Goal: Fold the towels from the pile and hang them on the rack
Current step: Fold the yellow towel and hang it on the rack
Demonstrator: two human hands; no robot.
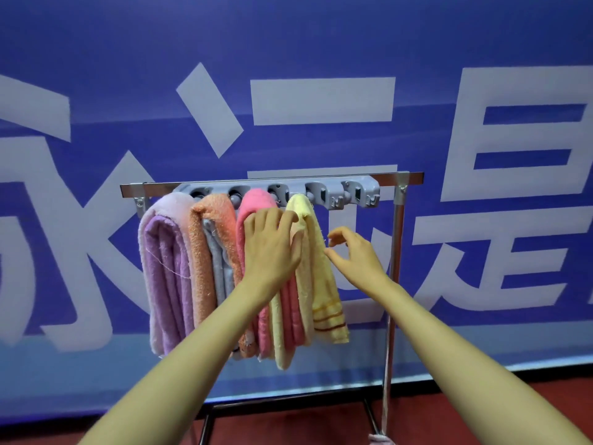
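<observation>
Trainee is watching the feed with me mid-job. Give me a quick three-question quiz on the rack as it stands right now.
1. True or false: the yellow towel hangs at the right end of the row on the rack.
2. The left hand rests on: A) the orange towel only; B) the pink towel and the yellow towel; C) nothing, it hangs free.
3. Fill in: the towel at the left end is coloured ____.
Key: 1 true; 2 B; 3 purple.

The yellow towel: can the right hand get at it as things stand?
Probably yes. The right hand hovers open beside the yellow towel, nothing between them; the left hand rests on its other edge.
</observation>
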